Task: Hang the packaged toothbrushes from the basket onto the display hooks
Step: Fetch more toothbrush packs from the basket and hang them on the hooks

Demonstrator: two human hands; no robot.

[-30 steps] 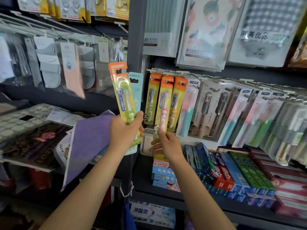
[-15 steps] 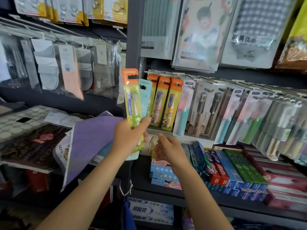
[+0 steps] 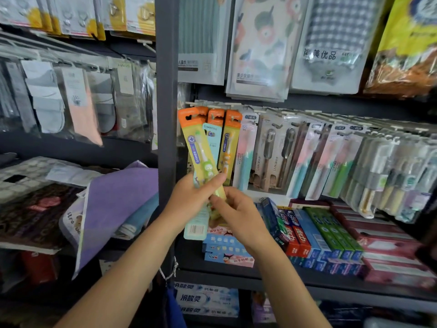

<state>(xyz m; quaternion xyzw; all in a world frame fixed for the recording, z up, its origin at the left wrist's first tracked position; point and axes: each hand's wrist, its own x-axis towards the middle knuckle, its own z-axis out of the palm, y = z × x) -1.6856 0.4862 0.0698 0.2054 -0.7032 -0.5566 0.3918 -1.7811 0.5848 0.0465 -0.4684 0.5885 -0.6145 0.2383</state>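
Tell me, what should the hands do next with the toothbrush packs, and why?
Probably the right hand should pull the yellow pack free and lift it to the hooks. The left hand grips it together with a teal pack, and neither hangs yet.

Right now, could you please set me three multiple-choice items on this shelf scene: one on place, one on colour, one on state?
1. The toothpaste boxes lie where?
A. below the hanging toothbrushes
B. above them
C. left of the post

2. The held yellow toothbrush pack has a top of what colour?
A. blue
B. orange
C. black

3. The left hand is:
A. flat and open
B. out of sight
C. gripping packs

Answers: 1 A, the boxes sit on the shelf beneath; 2 B, its hang tab is orange; 3 C, fingers curl round the packs, with the right hand at their lower end.
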